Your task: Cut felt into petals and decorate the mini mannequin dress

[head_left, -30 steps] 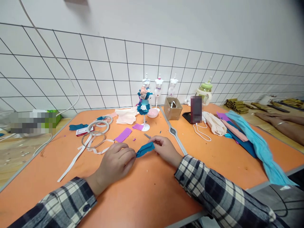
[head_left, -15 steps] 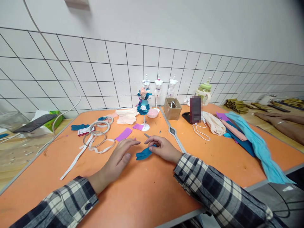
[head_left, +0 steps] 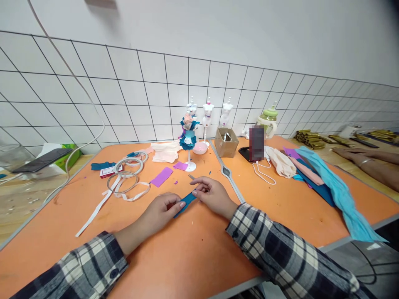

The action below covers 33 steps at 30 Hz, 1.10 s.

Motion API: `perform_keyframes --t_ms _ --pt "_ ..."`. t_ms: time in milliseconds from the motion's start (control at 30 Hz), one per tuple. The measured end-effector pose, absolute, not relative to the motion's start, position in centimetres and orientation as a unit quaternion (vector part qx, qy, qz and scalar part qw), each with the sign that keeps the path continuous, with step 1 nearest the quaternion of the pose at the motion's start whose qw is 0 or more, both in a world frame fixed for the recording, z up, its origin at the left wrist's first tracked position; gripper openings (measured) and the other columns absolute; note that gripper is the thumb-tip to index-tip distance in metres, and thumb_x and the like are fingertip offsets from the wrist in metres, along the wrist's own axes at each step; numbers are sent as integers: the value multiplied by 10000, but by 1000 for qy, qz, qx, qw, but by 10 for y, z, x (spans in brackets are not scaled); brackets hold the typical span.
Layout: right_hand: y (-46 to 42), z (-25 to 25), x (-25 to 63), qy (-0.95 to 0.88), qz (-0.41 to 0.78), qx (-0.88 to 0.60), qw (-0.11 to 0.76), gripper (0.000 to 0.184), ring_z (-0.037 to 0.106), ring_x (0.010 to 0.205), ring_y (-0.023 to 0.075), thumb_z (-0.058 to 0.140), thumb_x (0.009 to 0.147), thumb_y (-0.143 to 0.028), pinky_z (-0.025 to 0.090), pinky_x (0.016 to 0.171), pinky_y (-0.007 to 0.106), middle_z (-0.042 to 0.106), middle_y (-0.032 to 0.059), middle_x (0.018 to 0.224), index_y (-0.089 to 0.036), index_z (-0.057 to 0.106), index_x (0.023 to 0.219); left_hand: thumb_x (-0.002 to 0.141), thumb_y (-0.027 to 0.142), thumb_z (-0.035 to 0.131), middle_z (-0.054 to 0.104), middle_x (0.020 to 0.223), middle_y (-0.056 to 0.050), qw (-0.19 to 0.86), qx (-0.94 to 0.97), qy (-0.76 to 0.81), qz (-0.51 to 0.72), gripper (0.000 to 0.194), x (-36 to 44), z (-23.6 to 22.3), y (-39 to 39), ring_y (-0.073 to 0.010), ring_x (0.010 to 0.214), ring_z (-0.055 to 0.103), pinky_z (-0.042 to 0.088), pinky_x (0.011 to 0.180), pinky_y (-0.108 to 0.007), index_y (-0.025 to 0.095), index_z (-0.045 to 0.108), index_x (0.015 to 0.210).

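Observation:
A narrow strip of teal crepe paper [head_left: 186, 204] is stretched at a slant between my two hands, just over the orange table [head_left: 187, 253]. My left hand [head_left: 163, 209] pinches its lower left end between thumb and fingers. At the upper right end, my right hand [head_left: 213, 195] grips it between thumb and fingertips. Beyond my right fingers, the pointed tip of a metal tool [head_left: 191, 176] shows; its other part is hidden. Behind my hands stands a small dress form [head_left: 188, 141] dressed in teal and pink paper. A purple paper piece [head_left: 161, 177] lies left of its white base.
Tape rings [head_left: 123, 182] with loose white ribbon lie at left. At the back are bare white mannequins [head_left: 208, 114], a pink bowl [head_left: 200, 148] and a cardboard box [head_left: 226, 143]. Crepe paper sheets [head_left: 336, 191] lie at right, near another person's hands [head_left: 352, 154].
My left hand has come down and right onto the paper strip and pinched its free end. The strip now lies taut and straight instead of crumpled.

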State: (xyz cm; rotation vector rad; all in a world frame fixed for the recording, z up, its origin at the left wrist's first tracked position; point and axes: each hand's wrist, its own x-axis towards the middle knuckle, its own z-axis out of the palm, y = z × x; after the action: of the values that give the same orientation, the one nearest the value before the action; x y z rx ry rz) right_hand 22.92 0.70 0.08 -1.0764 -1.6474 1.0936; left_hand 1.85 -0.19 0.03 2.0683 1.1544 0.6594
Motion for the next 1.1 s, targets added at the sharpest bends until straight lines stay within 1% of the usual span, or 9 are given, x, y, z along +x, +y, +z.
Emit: perform_keyframes --t_ms 100,200,400,567,767,867,967,1033,1100 --pt "9 5 238 -735 269 -484 390 234 583 805 143 551 890 -242 451 745 271 642 45 915 -179 652 1092 888 499 501 517 624 18 391 757 448 271 404 17 2 0 -146 595 470 359 572 -251 186 554 637" --pt "11 11 253 -803 97 -544 226 237 566 948 206 511 930 -256 419 818 317 627 86 964 -188 682 1078 895 522 489 577 651 8 422 709 459 328 404 9 3 4 -159 631 506 389 624 -261 189 599 693" --pt "5 22 257 -809 13 -587 15 300 581 1018 256 513 935 -246 434 758 308 634 109 1028 -226 603 1221 892 526 506 640 699 -16 488 617 442 431 375 -4 0 11 -200 724 568 430 726 -302 200 617 744" --pt "-9 30 243 -779 2 -626 -45 310 665 893 265 387 910 -34 471 673 317 627 186 1041 -86 589 1140 819 423 663 587 631 20 496 596 449 444 250 0 1 10 -155 634 501 388 644 -262 192 606 742" --pt "-12 29 243 -768 8 -640 -32 249 688 844 259 384 936 -75 474 653 311 656 166 981 -122 558 1107 784 367 720 455 550 65 581 481 405 516 225 -1 -2 15 -110 552 399 371 584 -223 184 589 781" --pt "-7 27 248 -778 79 -621 58 240 664 859 224 475 932 -165 460 688 292 664 126 981 -157 530 1166 810 384 699 399 524 74 594 466 392 526 250 -2 -2 15 -103 533 359 377 569 -215 185 561 751" --pt "-3 24 250 -758 327 -541 165 336 591 650 139 614 866 -333 428 587 244 630 11 826 -216 536 1171 828 386 683 387 516 67 604 457 382 530 278 -2 -1 14 -104 533 351 380 561 -212 182 539 706" --pt "-4 23 247 -708 489 -480 168 353 460 487 85 636 833 -455 365 481 217 545 -50 707 -226 565 1093 816 380 690 384 517 64 610 454 377 530 270 -3 0 14 -104 527 338 384 555 -217 179 547 706" --pt "-7 20 241 -675 566 -443 166 387 402 477 65 695 769 -508 323 457 200 501 -66 669 -208 592 990 791 379 698 384 517 61 622 454 370 519 252 -4 2 13 -105 519 327 388 549 -229 173 570 722"
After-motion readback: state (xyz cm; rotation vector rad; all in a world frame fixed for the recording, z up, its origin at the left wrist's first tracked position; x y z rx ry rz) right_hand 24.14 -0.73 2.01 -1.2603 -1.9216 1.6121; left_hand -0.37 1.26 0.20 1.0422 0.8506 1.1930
